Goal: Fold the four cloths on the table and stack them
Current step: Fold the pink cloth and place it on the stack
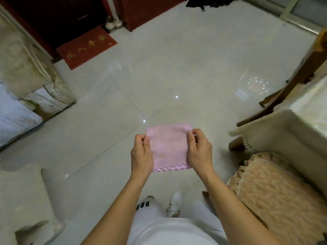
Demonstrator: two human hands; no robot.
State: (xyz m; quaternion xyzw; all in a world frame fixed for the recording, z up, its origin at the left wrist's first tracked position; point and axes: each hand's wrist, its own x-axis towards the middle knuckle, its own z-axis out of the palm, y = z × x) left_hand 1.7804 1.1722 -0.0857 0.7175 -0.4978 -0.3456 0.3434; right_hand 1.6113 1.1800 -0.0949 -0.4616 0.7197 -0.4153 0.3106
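- My left hand pinches the left edge of the pink cloth, thumb on top.
- Cloth is held flat in mid-air over the floor, zigzag hem nearest me; apparently already folded.
- My right hand pinches the right edge.
- Risk: a slack pinch lets the layers slip apart, or the cloth drops to the floor; tabletop lies well right.

Bare forearms, white top, white trousers, seemingly white sneakers
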